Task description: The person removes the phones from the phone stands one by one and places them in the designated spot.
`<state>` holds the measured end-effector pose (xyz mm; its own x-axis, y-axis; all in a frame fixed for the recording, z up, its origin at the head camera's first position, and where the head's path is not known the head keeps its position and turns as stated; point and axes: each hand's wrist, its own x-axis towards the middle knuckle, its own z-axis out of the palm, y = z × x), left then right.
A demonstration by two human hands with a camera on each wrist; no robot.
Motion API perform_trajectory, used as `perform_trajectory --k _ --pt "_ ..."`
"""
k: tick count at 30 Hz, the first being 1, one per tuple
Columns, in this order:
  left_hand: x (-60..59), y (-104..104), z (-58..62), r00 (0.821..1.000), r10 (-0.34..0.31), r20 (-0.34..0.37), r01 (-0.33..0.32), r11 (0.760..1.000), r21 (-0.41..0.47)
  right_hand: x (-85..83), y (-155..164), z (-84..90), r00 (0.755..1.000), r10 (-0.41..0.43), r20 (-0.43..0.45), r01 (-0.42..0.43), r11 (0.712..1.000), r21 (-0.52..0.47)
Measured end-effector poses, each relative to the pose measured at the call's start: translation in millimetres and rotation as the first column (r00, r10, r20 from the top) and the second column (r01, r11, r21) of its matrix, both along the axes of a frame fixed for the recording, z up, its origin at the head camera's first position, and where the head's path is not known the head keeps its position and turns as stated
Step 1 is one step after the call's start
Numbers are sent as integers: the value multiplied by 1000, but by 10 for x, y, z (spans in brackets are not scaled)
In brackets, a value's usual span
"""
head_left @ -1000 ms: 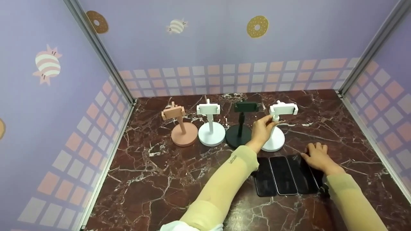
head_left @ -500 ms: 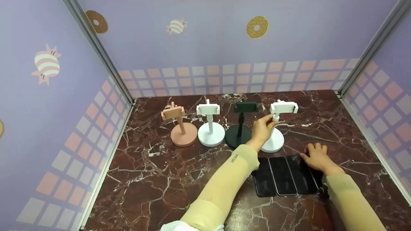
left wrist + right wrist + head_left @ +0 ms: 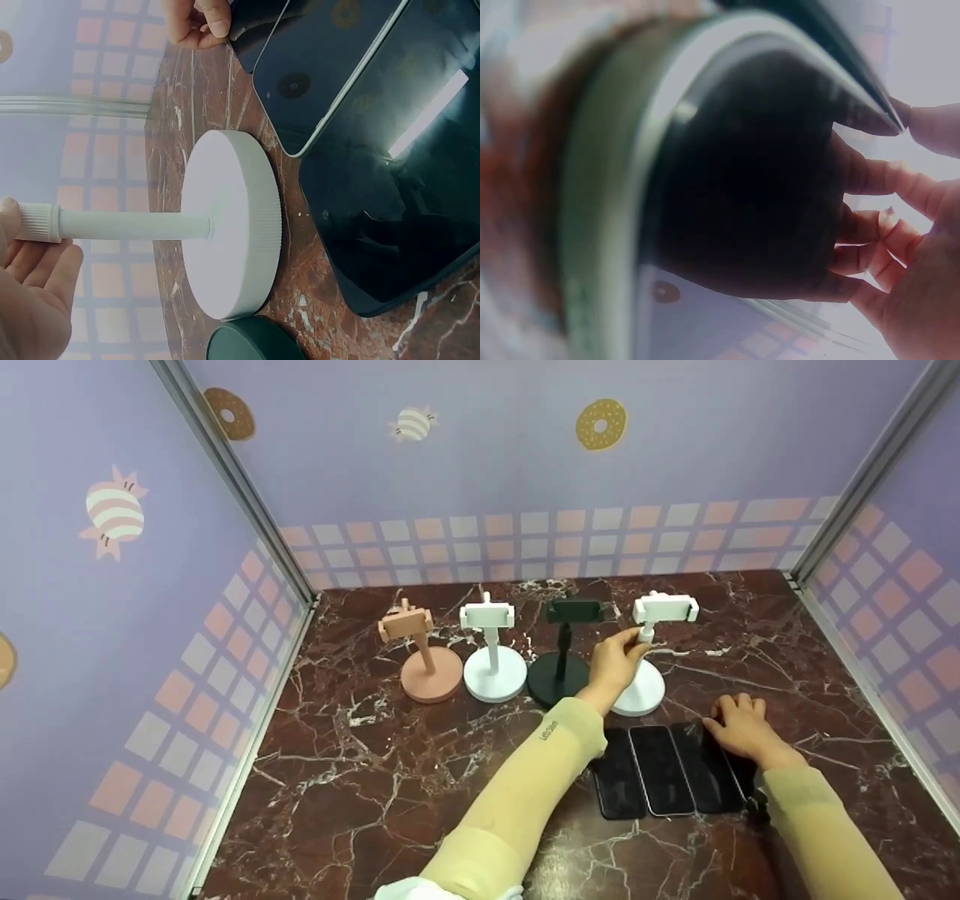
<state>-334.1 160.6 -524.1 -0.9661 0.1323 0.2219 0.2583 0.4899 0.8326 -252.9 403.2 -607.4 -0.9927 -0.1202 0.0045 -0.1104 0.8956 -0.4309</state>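
My left hand (image 3: 611,666) pinches the ribbed collar on the post of the rightmost white phone stand (image 3: 666,609). In the left wrist view, the fingers (image 3: 64,276) curl by that collar, above the stand's round base (image 3: 225,225). Nearer me on the right, my right hand (image 3: 742,729) grips the far end of the rightmost black smartphone (image 3: 741,772), which its sleeve partly covers. The right wrist view has fingertips along the edge of a dark phone screen (image 3: 750,180) and the thumb at a thin silvery edge. Several black smartphones (image 3: 661,771) lie side by side, screens up.
Left of the held stand are a black phone stand (image 3: 559,679), another white stand (image 3: 495,673) and a pink-brown one (image 3: 430,675), in a row. Purple patterned panels (image 3: 510,472) enclose the dark red marble tabletop (image 3: 360,780) at the back and sides.
The white stand's clamp has shifted very slightly to the right and back, with my left hand still on the post. My right hand and the phones have stayed in place.
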Motion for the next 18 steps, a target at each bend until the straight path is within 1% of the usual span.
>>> perform_trajectory --k 8,11,15,18 --pt "52 -36 44 999 -23 24 23 999 27 -51 38 104 998 -12 56 11 1000 6" --pt "86 -91 46 998 -30 47 29 999 18 -66 71 161 995 -49 84 51 999 -17" --pt "148 -216 50 996 -34 77 37 999 -28 -69 89 261 990 -98 104 106 992 -74" --pt "214 -377 38 996 -47 69 51 997 -56 -56 40 349 994 -90 70 97 988 -116"
